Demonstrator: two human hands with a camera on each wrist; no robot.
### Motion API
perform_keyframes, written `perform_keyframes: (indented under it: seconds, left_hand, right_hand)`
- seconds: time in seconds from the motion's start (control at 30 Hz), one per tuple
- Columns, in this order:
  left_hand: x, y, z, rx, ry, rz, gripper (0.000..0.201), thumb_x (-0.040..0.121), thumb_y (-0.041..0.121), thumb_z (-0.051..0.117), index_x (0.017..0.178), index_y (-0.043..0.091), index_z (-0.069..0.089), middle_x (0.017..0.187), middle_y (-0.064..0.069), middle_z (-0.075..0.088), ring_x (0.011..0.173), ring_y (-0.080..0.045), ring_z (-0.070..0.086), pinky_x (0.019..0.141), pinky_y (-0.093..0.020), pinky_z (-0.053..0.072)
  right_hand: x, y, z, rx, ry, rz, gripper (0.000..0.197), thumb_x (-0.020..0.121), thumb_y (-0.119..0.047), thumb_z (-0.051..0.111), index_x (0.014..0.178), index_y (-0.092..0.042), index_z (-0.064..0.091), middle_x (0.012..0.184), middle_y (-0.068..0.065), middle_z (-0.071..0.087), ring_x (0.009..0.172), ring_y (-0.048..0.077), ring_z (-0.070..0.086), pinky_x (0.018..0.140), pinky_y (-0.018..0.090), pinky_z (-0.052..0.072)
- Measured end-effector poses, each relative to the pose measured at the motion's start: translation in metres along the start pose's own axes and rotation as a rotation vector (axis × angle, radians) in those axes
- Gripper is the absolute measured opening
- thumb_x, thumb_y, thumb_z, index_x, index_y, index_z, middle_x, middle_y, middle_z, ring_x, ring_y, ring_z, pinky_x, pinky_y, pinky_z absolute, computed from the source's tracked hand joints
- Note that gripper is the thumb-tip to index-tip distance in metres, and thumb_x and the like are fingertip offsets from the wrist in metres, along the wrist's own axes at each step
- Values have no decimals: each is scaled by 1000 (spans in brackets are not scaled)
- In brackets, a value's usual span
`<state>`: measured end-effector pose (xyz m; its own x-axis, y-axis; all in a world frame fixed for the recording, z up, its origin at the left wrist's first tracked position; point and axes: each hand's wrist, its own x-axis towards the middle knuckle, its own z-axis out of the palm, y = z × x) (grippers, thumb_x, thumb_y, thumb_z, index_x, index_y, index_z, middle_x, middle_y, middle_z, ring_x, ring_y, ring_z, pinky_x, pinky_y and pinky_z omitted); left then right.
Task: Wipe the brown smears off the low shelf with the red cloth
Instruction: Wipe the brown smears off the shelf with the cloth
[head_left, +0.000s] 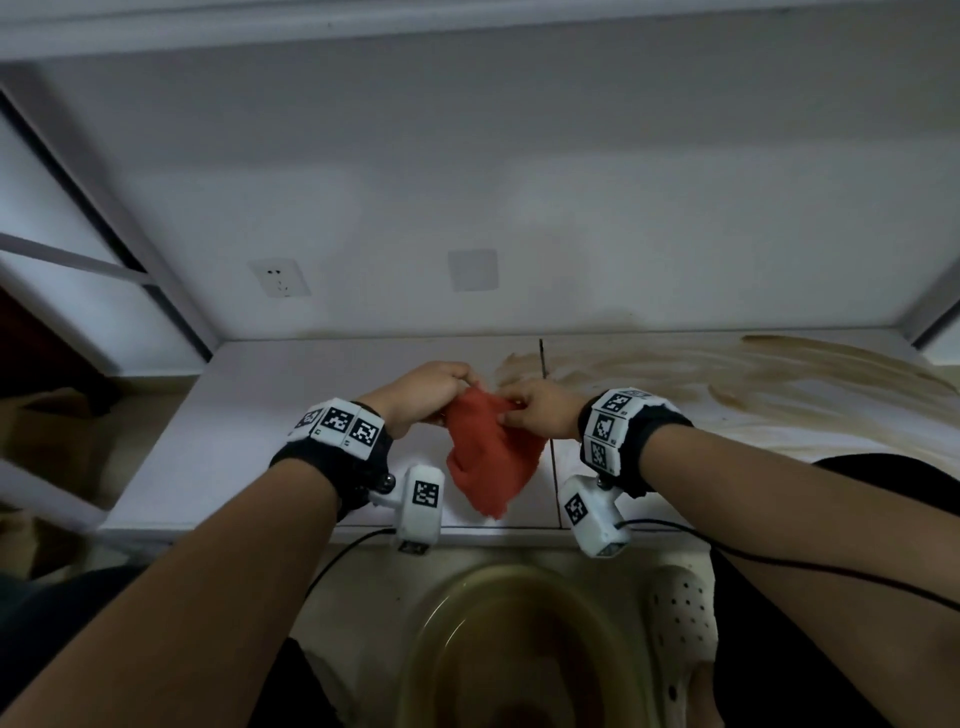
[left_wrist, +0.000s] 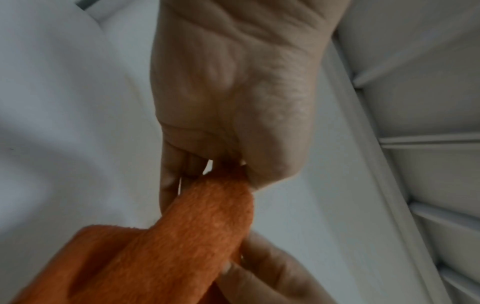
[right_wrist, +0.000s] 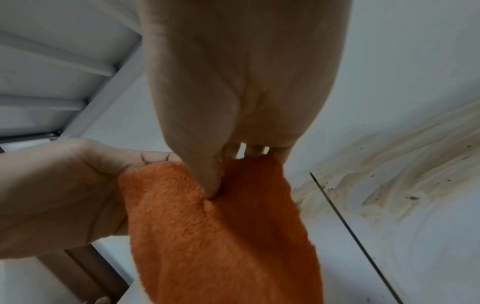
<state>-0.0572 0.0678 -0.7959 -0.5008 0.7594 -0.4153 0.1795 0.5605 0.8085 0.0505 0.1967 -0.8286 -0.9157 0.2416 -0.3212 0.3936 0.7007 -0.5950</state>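
Note:
The red cloth (head_left: 491, 452) hangs in the air above the low white shelf (head_left: 260, 415), held by both hands at its upper edge. My left hand (head_left: 431, 389) pinches its top left corner (left_wrist: 228, 179). My right hand (head_left: 535, 410) pinches the top right part, thumb pressed into the fabric (right_wrist: 213, 191). The cloth (right_wrist: 221, 236) droops down between my wrists. Brown smears (head_left: 727, 379) streak the right half of the shelf, starting just right of a dark seam (head_left: 543, 358). In the right wrist view the smears (right_wrist: 389, 185) lie right of the cloth.
A basin of murky brown water (head_left: 519, 649) stands on the floor below the shelf's front edge. A white perforated clog (head_left: 680, 613) is beside it. The back wall carries a socket (head_left: 278, 278). White frame bars (head_left: 104, 260) rise at the left.

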Motion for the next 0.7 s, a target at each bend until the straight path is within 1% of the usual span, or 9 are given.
perform_keyframes:
  seconds: [0.1,0.17,0.23,0.3,0.37,0.43,0.53,0.63,0.7]
  left_hand:
    - [-8,-10,-18,-119,61,-20,30,89,3,40,97,20,63,79,4,61,66,-9,54,63,-20,45]
    - [-13,-18,-29,-213,90,-20,32,88,4,38,98,20,63,85,2,64,69,-10,55,65,-20,45]
    - [-18,-25,-37,-300,112,3,32,88,5,38,100,22,63,89,1,64,74,-11,56,70,-21,46]
    - [-24,-34,-46,-379,135,35,27,93,12,43,111,24,59,99,1,64,86,-13,59,82,-26,48]
    - [-28,-48,-58,-427,193,39,27,96,22,48,122,24,54,113,2,62,100,-15,61,91,-28,48]
    - [-32,-71,-73,-429,318,-16,29,96,22,50,125,20,54,122,0,60,102,-17,61,84,-24,48]
    - [-36,-106,-94,-450,461,-86,21,96,14,49,116,18,56,117,-5,60,87,-15,62,74,-21,47]
    - [-36,-142,-104,-418,485,-176,18,98,10,43,111,16,54,111,-5,57,81,-14,60,71,-21,46]
    - [-35,-163,-108,-346,486,-220,18,98,9,43,111,14,55,106,-7,56,82,-17,59,68,-21,46]
  right_hand:
    - [3,-12,4,199,-68,27,4,90,-27,61,87,-25,64,87,-2,63,88,16,60,83,28,46]
    - [3,-23,7,334,-60,12,13,88,-24,65,75,-24,60,78,-3,59,79,13,56,77,24,44]
    - [5,-35,11,368,-23,22,16,87,-22,65,73,-21,57,75,-1,57,78,16,55,74,27,45]
    - [9,-45,16,319,78,56,13,87,-24,61,76,-18,56,74,0,56,79,20,55,69,28,43]
    - [13,-48,22,275,224,103,12,89,-26,56,86,-14,56,80,3,57,81,21,54,67,25,40]
    - [15,-45,28,254,322,160,14,92,-24,52,93,-10,54,90,9,58,85,22,55,71,25,38]
    - [23,-39,35,281,402,221,28,92,-25,51,108,-2,58,105,16,63,99,30,61,86,34,47]
    - [38,-32,44,185,396,276,39,85,-34,61,114,-7,56,108,11,63,101,29,61,94,40,48]
    - [50,-31,53,163,339,279,42,82,-27,64,117,-10,49,108,11,61,100,29,61,92,39,48]
